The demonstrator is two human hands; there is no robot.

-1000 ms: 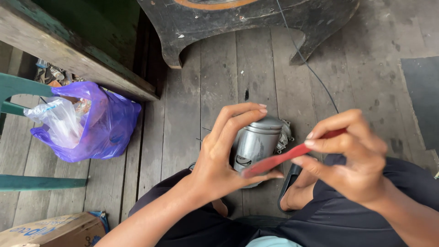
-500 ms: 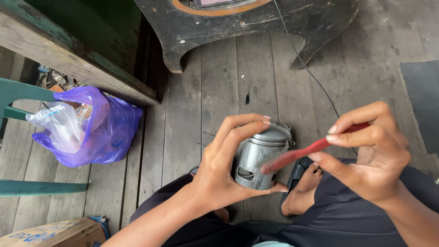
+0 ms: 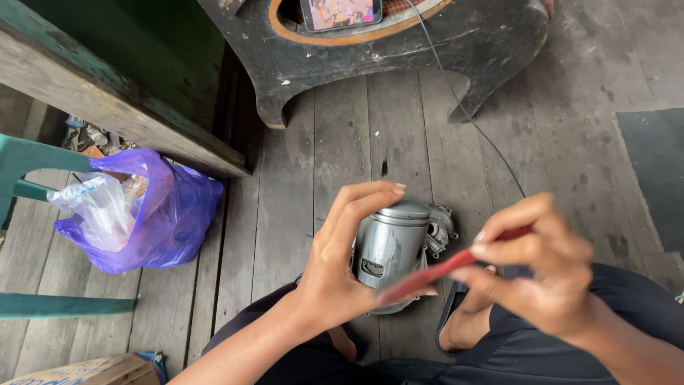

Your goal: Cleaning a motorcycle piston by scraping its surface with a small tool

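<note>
Hands fill the near middle of the head view, over the person's dark-clad lap and a floor of grey wooden planks [image 3: 342, 128]. The left hand [image 3: 338, 274] is curled around a grey metal piston [image 3: 390, 246], thumb on its near side and fingers arched over the domed top, so it is closed on that part and holds it upright, a little tilted. The right hand [image 3: 545, 274], blurred, pinches a thin red strip [image 3: 445, 271] between thumb and fingers; the strip slants down to the left and its far end lies against the lower side of the piston. Just behind the piston, to its right, a second small metal part [image 3: 440, 228] sits on the floor. A bare foot in a dark sandal [image 3: 463, 324] shows below the right hand. Far up the frame stands a dark, worn wooden piece of furniture [image 3: 399, 64] with curved legs, a phone [image 3: 340, 13] with a lit screen resting on it, and a thin black cable [image 3: 467, 114] running from there down across the planks. At the left lies a purple plastic bag [image 3: 171, 217] holding a clear bag, beside a green chair frame [image 3: 32, 171] and a weathered green beam [image 3: 107, 100]. A cardboard box [image 3: 92, 371] shows at the near left corner.
</note>
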